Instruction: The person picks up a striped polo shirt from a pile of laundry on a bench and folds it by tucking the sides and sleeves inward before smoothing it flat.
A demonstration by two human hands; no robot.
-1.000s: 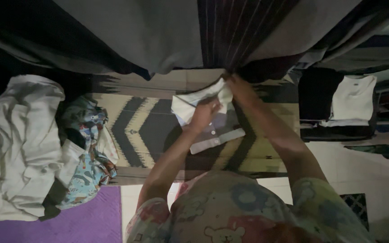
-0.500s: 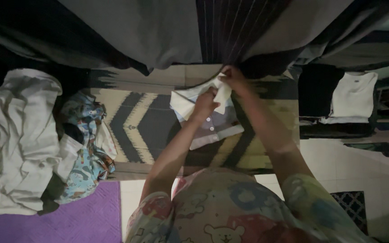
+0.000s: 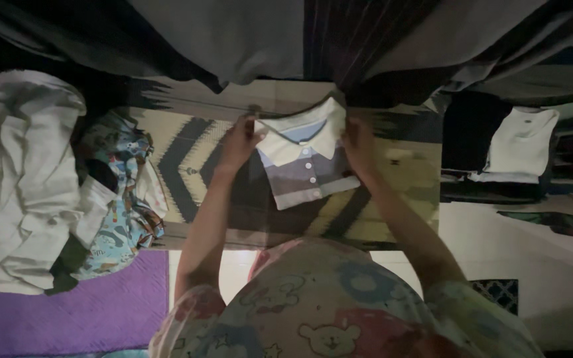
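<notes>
the small folded white-collared polo shirt (image 3: pixel 308 158) lies on the woven zigzag-patterned mat (image 3: pixel 187 156), between the left hand (image 3: pixel 239 142) and the right hand (image 3: pixel 359 146). left of the mat lies the crumpled pile of clothes (image 3: pixel 41 192); far right, the folded white garment (image 3: pixel 520 147).

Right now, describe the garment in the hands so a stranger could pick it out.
On the chevron-patterned mat, centre, lies a folded polo shirt between the left hand and right hand. Unlike the crumpled clothes pile at left, it is neatly folded, white-collared, buttoned.

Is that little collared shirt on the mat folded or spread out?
Folded. The collared shirt is a compact rectangle, sleeves tucked away, collar on top, with the left hand and right hand at its sides.
</notes>
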